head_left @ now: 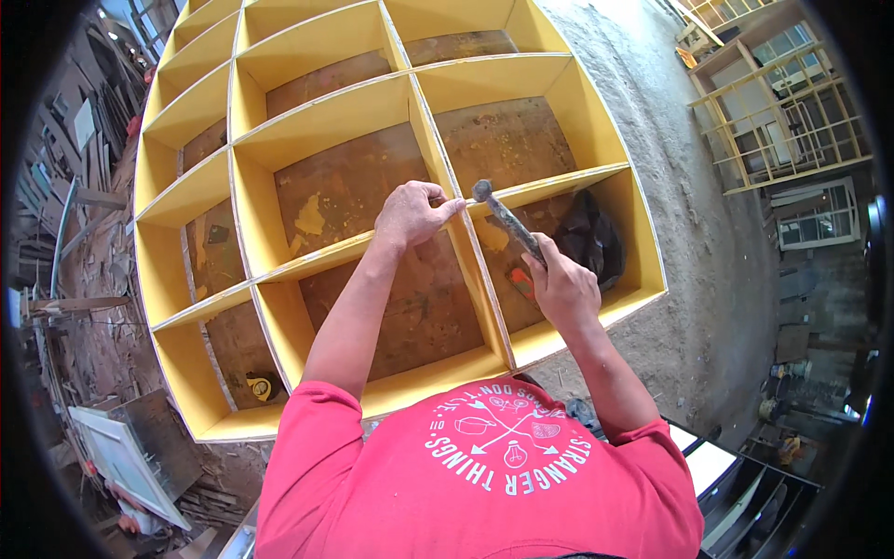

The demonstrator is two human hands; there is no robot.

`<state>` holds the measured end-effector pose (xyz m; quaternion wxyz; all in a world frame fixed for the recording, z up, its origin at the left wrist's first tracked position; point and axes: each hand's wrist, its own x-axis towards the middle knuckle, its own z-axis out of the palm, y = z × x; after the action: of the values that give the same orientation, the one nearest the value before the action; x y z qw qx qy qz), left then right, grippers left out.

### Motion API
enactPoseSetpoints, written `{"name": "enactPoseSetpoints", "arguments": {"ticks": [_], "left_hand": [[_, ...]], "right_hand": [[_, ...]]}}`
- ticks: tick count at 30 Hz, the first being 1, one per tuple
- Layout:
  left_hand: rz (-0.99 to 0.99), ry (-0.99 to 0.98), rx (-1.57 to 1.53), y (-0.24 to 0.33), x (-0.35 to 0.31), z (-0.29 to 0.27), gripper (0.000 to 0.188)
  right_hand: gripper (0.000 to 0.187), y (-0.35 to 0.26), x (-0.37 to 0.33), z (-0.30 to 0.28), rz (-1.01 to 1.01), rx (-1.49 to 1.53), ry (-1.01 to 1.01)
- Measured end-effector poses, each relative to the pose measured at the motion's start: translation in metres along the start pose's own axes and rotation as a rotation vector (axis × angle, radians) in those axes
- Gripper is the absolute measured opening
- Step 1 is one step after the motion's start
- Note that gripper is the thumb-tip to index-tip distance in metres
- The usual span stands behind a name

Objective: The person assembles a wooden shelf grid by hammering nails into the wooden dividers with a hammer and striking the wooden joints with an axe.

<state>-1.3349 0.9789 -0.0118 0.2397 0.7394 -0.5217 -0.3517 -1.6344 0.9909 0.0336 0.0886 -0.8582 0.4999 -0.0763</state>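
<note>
A large yellow-painted wooden grid point(321, 244) with open compartments lies in front of me. My left hand point(410, 212) reaches over one of its dividers. Its thumb and fingertips are pinched together at the top edge where two dividers cross. Whatever they hold there is too small to make out. In my right hand point(565, 287) is a hammer point(511, 224), gripped by the handle. The hammer's head is just right of my left fingertips, close to the crossing, seemingly apart from them.
A black bag point(594, 244) and an orange-red item point(521, 282) lie in the near right compartment. A yellow tape measure point(261, 387) sits in the near left one. Scrap boards point(74, 140) and a white panel door point(126, 461) are at left; a slatted frame point(782, 102) stands far right.
</note>
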Motion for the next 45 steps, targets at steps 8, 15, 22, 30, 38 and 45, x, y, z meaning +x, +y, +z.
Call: {"name": "enactPoseSetpoints", "arguments": {"ticks": [8,15,22,30,38,45], "left_hand": [[0.01,-0.011,0.014,0.005,0.0,-0.002,0.049],[0.045,0.041,-0.012,-0.001,0.0,0.003,0.049],[0.052,0.074,-0.003,0.002,0.0,0.007,0.05],[0.083,0.082,0.014,-0.001,0.0,0.005,0.05],[0.077,0.087,0.004,-0.003,-0.002,0.008,0.049],[0.126,0.146,-0.043,-0.001,-0.005,0.009,0.04]], "right_hand": [[0.039,0.003,-0.005,0.009,-0.007,0.028,0.034],[0.037,0.003,-0.009,0.016,-0.008,0.034,0.031],[0.038,0.002,-0.011,0.019,-0.075,0.213,0.275],[0.032,0.003,-0.01,0.014,0.011,0.12,0.075],[0.033,0.007,-0.011,0.014,0.11,0.104,-0.018],[0.032,0.005,-0.015,0.014,0.164,0.336,0.104]]}}
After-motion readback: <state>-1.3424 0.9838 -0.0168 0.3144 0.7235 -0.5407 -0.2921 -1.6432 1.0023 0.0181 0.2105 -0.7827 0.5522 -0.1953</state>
